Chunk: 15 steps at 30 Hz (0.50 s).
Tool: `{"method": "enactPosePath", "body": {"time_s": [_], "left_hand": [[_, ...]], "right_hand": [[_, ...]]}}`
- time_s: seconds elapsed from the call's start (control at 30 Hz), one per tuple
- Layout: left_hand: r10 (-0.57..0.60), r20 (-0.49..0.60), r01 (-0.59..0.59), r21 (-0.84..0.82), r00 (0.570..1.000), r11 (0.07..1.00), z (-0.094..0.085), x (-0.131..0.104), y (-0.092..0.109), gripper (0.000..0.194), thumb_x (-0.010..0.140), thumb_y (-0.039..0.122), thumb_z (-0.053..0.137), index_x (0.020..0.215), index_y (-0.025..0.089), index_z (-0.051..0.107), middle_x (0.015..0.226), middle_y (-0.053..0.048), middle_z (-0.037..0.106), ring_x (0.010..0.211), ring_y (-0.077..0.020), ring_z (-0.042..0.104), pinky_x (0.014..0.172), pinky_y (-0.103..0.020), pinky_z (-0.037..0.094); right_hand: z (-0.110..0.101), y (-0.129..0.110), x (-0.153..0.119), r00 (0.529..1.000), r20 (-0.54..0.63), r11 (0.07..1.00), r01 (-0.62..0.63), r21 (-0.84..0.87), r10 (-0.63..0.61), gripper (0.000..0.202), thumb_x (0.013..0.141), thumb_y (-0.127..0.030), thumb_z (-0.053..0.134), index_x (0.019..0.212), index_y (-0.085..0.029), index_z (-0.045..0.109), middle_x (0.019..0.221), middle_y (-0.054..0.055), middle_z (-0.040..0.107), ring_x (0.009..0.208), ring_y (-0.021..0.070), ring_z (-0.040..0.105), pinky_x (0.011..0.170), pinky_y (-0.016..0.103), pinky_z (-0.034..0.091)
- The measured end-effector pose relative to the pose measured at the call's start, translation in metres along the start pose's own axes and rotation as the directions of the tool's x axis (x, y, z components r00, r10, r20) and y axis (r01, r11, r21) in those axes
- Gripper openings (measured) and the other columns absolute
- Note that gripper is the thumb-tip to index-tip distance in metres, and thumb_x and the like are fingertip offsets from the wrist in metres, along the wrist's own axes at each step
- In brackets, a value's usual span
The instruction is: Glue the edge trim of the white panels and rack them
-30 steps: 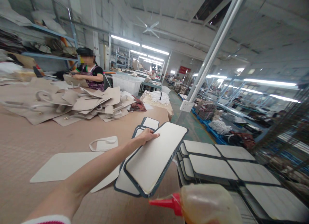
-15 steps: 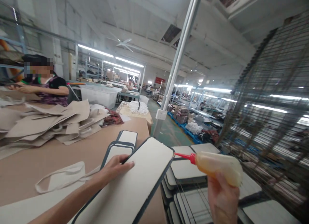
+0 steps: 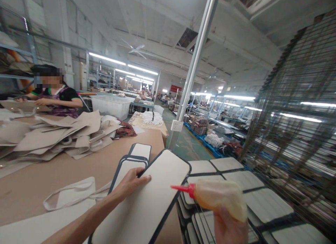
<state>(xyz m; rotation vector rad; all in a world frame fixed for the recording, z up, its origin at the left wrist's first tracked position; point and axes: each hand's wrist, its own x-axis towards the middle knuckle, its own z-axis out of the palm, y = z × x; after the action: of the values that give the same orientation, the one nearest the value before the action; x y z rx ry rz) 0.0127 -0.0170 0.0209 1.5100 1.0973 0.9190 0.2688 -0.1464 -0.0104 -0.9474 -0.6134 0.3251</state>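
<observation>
My left hand [image 3: 133, 184] grips a long cream panel [image 3: 147, 195] with rounded corners and a dark edge, thumb on its face and fingers behind. The panel is tilted above the table. In my right hand [image 3: 229, 226] is a translucent squeeze bottle [image 3: 220, 196] with amber liquid inside and a red nozzle [image 3: 182, 188]. The nozzle tip points left, over the panel's right side; whether it touches cannot be told. Behind the left hand lie more dark-edged cream panels [image 3: 141, 150] on the brown table [image 3: 105, 165].
Dark-edged panels lie on wire racks [image 3: 201, 219] at the right. A tall stack of wire racks [image 3: 294, 97] stands beyond. Beige fabric pieces [image 3: 57, 132] are heaped at the left, near a seated co-worker [image 3: 56, 97]. A metal post [image 3: 193, 69] rises ahead.
My right hand has brought the bottle left and down, its nozzle going from the panel's upper right corner to lower along its right side. The left hand keeps its hold.
</observation>
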Motion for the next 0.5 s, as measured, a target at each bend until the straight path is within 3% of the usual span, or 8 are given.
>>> {"method": "enactPosePath", "body": {"time_s": [0.13, 0.23, 0.3, 0.4, 0.5], "left_hand": [[-0.013, 0.057, 0.014, -0.026, 0.998, 1.0, 0.008, 0.0, 0.004, 0.039, 0.06, 0.05, 0.068, 0.076, 0.014, 0.069, 0.066, 0.001, 0.064, 0.065, -0.0186, 0.057, 0.06, -0.026, 0.04], [0.018, 0.098, -0.007, -0.101, 0.995, 0.995, 0.012, -0.002, 0.005, 0.039, 0.069, 0.053, 0.064, 0.074, 0.015, 0.068, 0.068, 0.0, 0.065, 0.071, -0.0196, 0.059, 0.065, -0.026, 0.042], [0.03, 0.182, 0.007, -0.199, 0.983, 0.98, 0.013, -0.002, 0.003, 0.034, 0.07, 0.047, 0.066, 0.079, 0.015, 0.069, 0.073, -0.001, 0.068, 0.075, -0.0212, 0.062, 0.07, -0.028, 0.045], [0.031, 0.309, 0.069, -0.309, 0.951, 0.948, 0.015, 0.003, -0.001, 0.035, 0.063, 0.036, 0.072, 0.09, 0.014, 0.071, 0.074, -0.002, 0.071, 0.073, -0.0222, 0.065, 0.072, -0.03, 0.049], [-0.032, 0.307, 0.137, -0.326, 0.951, 0.935, 0.015, 0.013, -0.003, 0.039, 0.057, 0.033, 0.074, 0.09, 0.012, 0.072, 0.069, -0.003, 0.071, 0.066, -0.0209, 0.065, 0.065, -0.03, 0.049]], "right_hand": [[0.02, -0.011, 0.037, 0.998, -0.033, 0.995, 0.048, 0.086, -0.045, 0.059, 0.045, -0.031, 0.091, 0.097, -0.02, 0.067, 0.092, 0.003, 0.07, 0.084, 0.0172, 0.065, 0.076, 0.023, 0.055], [0.023, -0.003, 0.048, 0.998, -0.026, 0.997, 0.059, 0.059, -0.057, 0.06, 0.046, -0.031, 0.091, 0.099, -0.019, 0.066, 0.095, 0.003, 0.069, 0.087, 0.0172, 0.064, 0.077, 0.022, 0.054], [0.018, 0.005, 0.048, 0.998, -0.018, 0.997, 0.062, 0.038, -0.061, 0.059, 0.05, -0.034, 0.089, 0.101, -0.019, 0.065, 0.097, 0.004, 0.068, 0.088, 0.0185, 0.064, 0.079, 0.025, 0.054], [0.008, 0.015, 0.026, 0.998, 0.006, 0.998, 0.057, -0.017, -0.057, 0.056, 0.056, -0.037, 0.086, 0.103, -0.019, 0.064, 0.096, 0.005, 0.069, 0.086, 0.0216, 0.065, 0.076, 0.03, 0.056], [0.005, 0.027, -0.021, 0.992, 0.11, 0.993, 0.07, -0.1, -0.059, 0.057, 0.063, -0.047, 0.08, 0.11, -0.019, 0.061, 0.099, 0.009, 0.07, 0.084, 0.026, 0.067, 0.069, 0.034, 0.058]]}}
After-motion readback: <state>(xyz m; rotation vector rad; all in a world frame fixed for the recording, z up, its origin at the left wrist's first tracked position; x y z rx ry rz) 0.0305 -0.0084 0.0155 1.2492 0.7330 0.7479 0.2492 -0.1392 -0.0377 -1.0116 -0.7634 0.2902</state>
